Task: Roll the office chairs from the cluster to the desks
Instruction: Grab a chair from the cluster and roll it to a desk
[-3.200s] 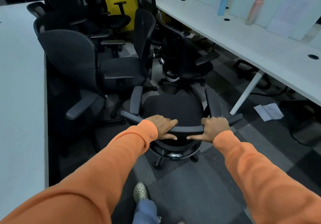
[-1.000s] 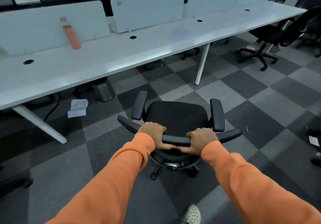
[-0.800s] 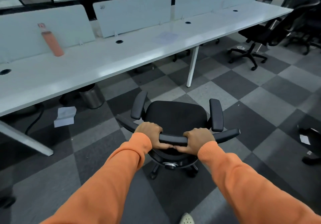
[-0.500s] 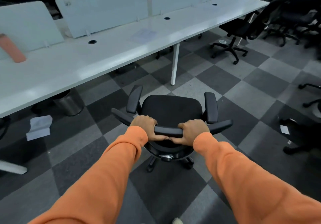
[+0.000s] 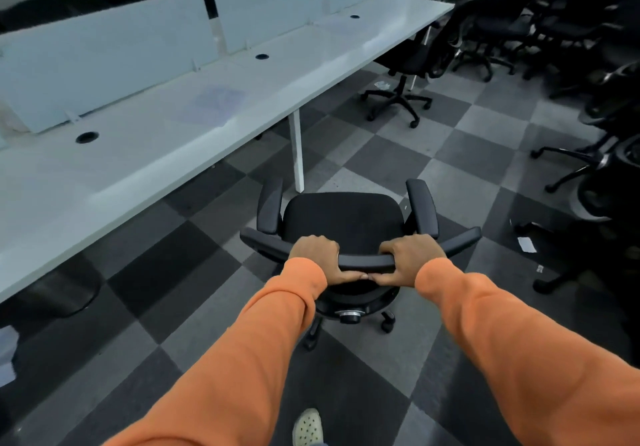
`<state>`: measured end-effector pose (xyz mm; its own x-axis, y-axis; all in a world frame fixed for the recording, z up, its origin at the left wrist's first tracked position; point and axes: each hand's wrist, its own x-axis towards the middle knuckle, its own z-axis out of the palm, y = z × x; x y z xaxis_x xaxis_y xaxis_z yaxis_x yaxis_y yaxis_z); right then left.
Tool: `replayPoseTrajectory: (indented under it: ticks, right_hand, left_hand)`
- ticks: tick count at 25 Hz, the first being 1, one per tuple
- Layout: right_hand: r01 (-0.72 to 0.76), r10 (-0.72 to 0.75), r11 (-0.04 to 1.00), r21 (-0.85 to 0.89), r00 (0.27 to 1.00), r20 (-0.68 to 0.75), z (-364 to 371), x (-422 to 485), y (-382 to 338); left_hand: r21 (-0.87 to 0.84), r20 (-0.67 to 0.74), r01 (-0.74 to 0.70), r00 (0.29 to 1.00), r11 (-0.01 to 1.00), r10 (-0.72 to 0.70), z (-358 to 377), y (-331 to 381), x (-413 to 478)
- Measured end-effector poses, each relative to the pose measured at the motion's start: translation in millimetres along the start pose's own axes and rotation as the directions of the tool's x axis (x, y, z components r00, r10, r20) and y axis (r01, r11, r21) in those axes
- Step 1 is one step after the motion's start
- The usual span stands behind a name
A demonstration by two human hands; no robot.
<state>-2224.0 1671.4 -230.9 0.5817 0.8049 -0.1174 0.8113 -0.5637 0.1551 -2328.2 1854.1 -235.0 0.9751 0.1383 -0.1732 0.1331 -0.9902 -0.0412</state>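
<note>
Orange sleeves (image 5: 242, 359) over black seating and a grey chequered floor.

The office chair (image 5: 343, 220) is black all over, from seat to armrests to back rail, with one silver knob (image 5: 348, 316) underneath. The carpet (image 5: 166, 307) is laid in a checkerboard of light grey, mid grey and near-black squares. The counter (image 5: 173, 141) is glossy white with a white leg (image 5: 297, 155) and black cable grommets (image 5: 87, 137); its divider panels (image 5: 104, 61) are pale blue-white. The clustered chairs (image 5: 588, 30) on the right are black. The shoe (image 5: 307, 426) is cream, dotted with small dark holes.
</note>
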Motion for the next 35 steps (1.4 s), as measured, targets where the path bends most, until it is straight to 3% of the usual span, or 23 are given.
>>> replayPoseTrajectory:
  ticks: [6, 13, 23, 35]
  right_hand:
    - [-0.1, 0.099, 0.995, 0.029, 0.995, 0.026, 4, 60, 68]
    - [-0.109, 0.109, 0.993, 0.048, 0.994, 0.001, 17, 126, 156]
    - [-0.021, 0.02, 0.997, 0.077, 1.0, 0.012, 32, 225, 326]
    - [0.048, -0.052, 0.996, 0.079, 0.997, 0.05, 43, 333, 473]
  left_hand:
    - [-0.004, 0.022, -0.096, 0.995, 0.995, 0.096, -21, -3, 98]
    - [0.051, 0.001, -0.158, 0.987, 0.986, 0.158, -41, 7, 207]
    - [0.003, 0.032, -0.042, 0.999, 0.999, 0.042, -78, 60, 377]
    - [0.007, -0.067, 0.028, 0.997, 1.0, -0.027, -99, 89, 541]
